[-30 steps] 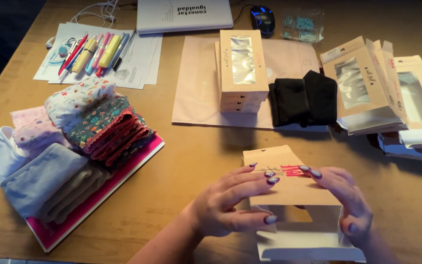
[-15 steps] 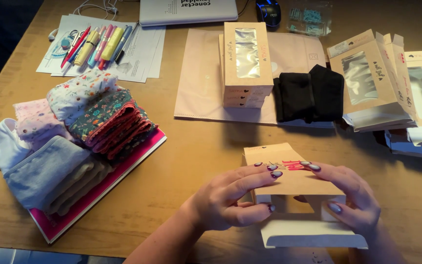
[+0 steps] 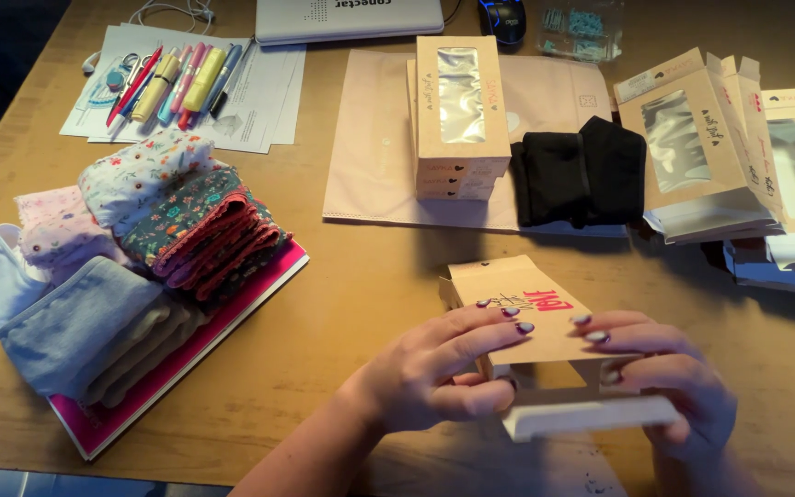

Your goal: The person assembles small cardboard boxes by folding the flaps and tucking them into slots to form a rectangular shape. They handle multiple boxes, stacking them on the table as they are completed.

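Bare forearms, no sleeves, fingers (image 3: 506, 312) with dark-polished nails

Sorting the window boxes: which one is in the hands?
The tan box nearest the camera, held by both hands; the others lie untouched farther back on the table.

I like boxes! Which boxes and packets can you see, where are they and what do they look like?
Held box: tan card, flat, between left hand and right hand, near edge.
Box stack: tan with shiny windows, upright, centre back.
Open boxes: tan and white, windowed, leaning, right.
Clear packet: teal bits inside, top edge.
Pale envelope: flat under the stack.
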